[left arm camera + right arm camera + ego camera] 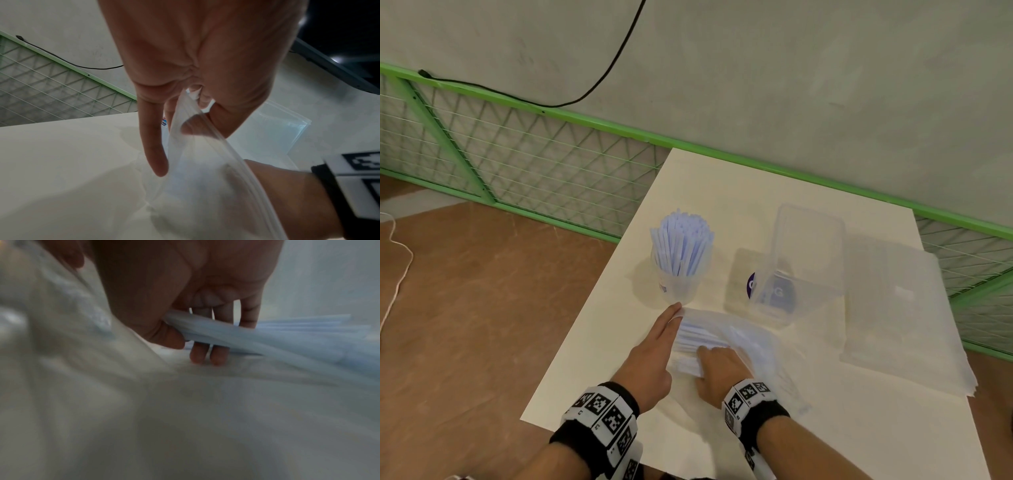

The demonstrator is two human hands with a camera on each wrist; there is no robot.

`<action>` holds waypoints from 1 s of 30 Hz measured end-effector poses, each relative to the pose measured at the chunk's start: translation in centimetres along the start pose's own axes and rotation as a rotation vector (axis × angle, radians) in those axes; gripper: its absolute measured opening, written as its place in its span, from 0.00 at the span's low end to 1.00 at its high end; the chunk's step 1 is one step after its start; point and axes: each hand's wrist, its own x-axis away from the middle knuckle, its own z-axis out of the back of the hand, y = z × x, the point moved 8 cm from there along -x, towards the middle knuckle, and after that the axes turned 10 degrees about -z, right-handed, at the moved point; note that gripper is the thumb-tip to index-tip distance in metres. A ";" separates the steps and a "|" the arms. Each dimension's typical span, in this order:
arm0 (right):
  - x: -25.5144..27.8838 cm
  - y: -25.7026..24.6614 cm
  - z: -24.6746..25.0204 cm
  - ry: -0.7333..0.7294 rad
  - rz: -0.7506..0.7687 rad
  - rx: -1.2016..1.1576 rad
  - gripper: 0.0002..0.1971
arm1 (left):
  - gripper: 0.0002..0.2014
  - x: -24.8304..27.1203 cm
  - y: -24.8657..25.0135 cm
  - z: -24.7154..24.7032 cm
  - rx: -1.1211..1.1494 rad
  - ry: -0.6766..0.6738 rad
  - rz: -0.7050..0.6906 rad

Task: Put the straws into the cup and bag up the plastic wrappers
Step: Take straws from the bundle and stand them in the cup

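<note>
your left hand (650, 356) pinches the mouth edge of a clear zip bag (743, 339) that lies on the white tabletop (592, 342); the left wrist view shows the bag's zip strip (207, 123) caught between your thumb and fingers while the index finger (153, 146) points straight down beside it. your right hand (719, 371) is pushed in at the bag's mouth, and the right wrist view shows it curled around a bundle of pale blue wrappers (267, 337), thumb on one side and fingers on the other, with cloudy plastic all around it. in the head view more of those pale blue strips (698, 337) lie inside the bag between your 2 hands. the cup (678, 284) stands upright on the tabletop just beyond your left fingertips, packed with upright blue straws (681, 240) that fan out above its rim. to the right of the cup sits a clear plastic box (780, 298) with its lid (808, 236) tipped up, a dark purple label showing through its wall. further right, a stack of flat clear bags (904, 318) rests at the tabletop's right edge. behind the tabletop runs a green wire fence (517, 157) against a grey wall, with a black cable (599, 82) draped over it.
</note>
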 end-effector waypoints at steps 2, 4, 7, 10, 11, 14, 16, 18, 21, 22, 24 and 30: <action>0.3 0.6 0.4 0.021 -0.007 -0.118 0.17 | 0.50 0.0 0.0 0.1 0.001 0.001 -0.002; 0.8 1.0 1.2 0.052 0.006 -0.256 0.14 | 0.50 0.0 0.0 0.1 -0.004 0.005 -0.007; 2.3 1.0 3.1 0.109 0.093 -0.532 0.07 | 0.50 -0.1 0.2 0.2 -0.018 0.010 -0.021; 4.7 1.1 6.1 0.260 0.116 -0.860 0.18 | 0.50 -0.3 0.1 0.4 -0.021 0.016 -0.026; 5.4 1.5 6.8 0.304 0.084 -0.966 0.18 | 0.50 -0.4 0.1 0.4 -0.021 0.018 -0.026; 6.4 2.3 7.4 0.340 0.019 -1.179 0.06 | 0.50 -0.6 0.0 0.4 -0.035 0.021 -0.027; 6.6 2.6 7.1 0.313 -0.011 -1.225 0.05 | 0.50 -0.7 0.0 0.2 -0.036 0.016 -0.031; 6.6 2.9 6.9 0.288 -0.038 -1.259 0.06 | 0.50 -0.8 0.1 0.1 -0.036 0.011 -0.028; 6.5 3.0 6.8 0.278 -0.053 -1.283 0.07 | 0.50 -0.7 0.1 0.1 -0.036 0.006 -0.024; 6.5 3.0 6.8 0.292 -0.047 -1.275 0.07 | 0.50 -0.7 0.1 0.1 -0.035 0.006 -0.023; 6.6 3.0 6.9 0.322 -0.048 -1.249 0.06 | 0.50 -0.6 0.0 0.1 -0.036 0.006 -0.024; 5.0 2.6 4.9 0.289 -0.076 -0.863 0.10 | 0.50 -0.5 0.0 -0.1 -0.040 0.006 -0.025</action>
